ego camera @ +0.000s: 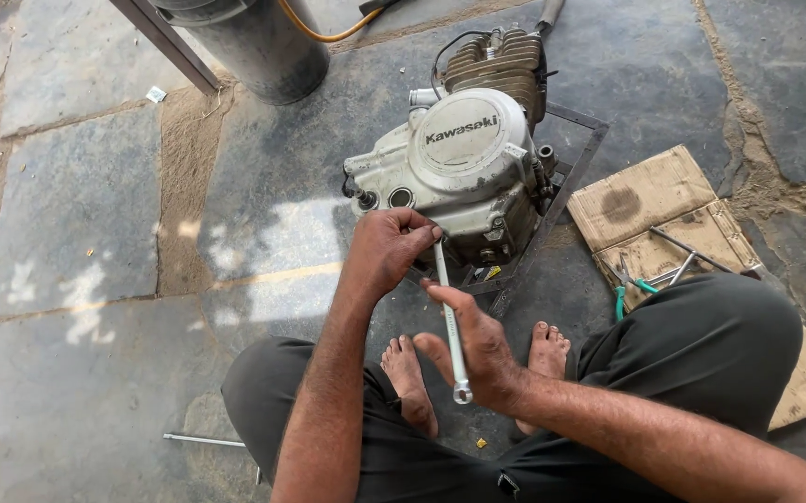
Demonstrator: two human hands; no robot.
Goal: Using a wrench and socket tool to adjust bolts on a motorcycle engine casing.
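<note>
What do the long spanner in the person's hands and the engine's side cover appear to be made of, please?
Spanner: likely steel with a bright plated finish, since it is slim, silvery and reflective. Engine side cover: probably cast aluminium, painted or coated off-white, now dull, grimy and scuffed.

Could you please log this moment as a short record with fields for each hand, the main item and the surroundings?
Left hand: grips the top end of a long silver metal spanner at the engine's lower edge.
Right hand: steadies the spanner's lower part.
Main item: dusty white metal motorcycle engine, on a dark metal frame.
Surroundings: grey stone floor; flattened brown cardboard carrying green-handled pliers.
</note>
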